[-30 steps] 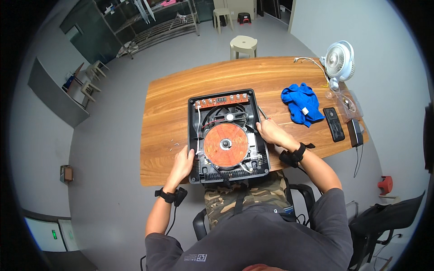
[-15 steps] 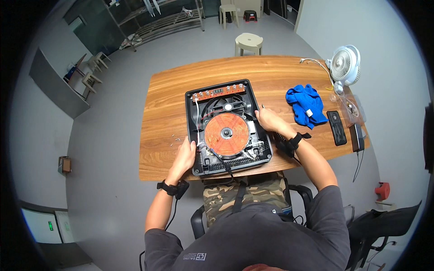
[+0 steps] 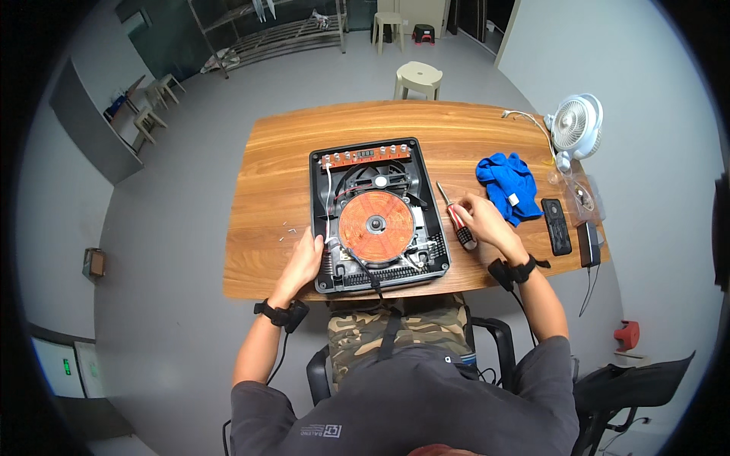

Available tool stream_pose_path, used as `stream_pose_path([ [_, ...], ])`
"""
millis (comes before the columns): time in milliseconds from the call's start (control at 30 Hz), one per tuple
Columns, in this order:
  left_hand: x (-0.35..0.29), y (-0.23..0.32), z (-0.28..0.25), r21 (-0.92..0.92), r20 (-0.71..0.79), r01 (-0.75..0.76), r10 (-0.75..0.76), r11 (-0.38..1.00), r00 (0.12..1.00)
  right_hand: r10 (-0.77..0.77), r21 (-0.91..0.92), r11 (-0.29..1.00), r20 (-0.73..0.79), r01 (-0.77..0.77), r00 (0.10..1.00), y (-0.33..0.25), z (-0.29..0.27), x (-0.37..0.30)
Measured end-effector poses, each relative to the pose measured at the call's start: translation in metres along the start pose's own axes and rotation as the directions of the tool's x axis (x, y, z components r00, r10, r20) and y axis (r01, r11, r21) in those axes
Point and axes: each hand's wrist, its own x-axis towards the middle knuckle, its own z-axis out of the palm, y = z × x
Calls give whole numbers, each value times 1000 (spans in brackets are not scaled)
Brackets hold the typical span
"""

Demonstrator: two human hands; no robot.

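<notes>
One open cooker lies on the near middle of the table, coil upward; our left hand holds its left edge, thumb over the rim; our right hand, fingers narrowed, touches the screwdriver just to the right, though whether it grips we cannot tell; we judge the step as taking up the screwdriver, calling for a firm handle hold; blue cloth lies farther right.
</notes>
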Motion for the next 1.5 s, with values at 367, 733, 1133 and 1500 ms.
stream_pose_path([
  [367,0,-6,-1,-7,12,1,0,1000,1000,19,-257,966,-67,-36,998,20,30,-46],
  [733,3,-13,3,-23,-12,-11,11,1000,1000,-30,-148,989,-194,1,981,25,41,-47],
  [1133,3,-18,4,-43,-51,-59,56,997,997,-190,159,940,-493,303,849,-30,-53,-45],
  [1500,5,-13,2,15,-21,-31,31,999,999,-471,-173,882,-347,438,811,-85,-60,-11],
])
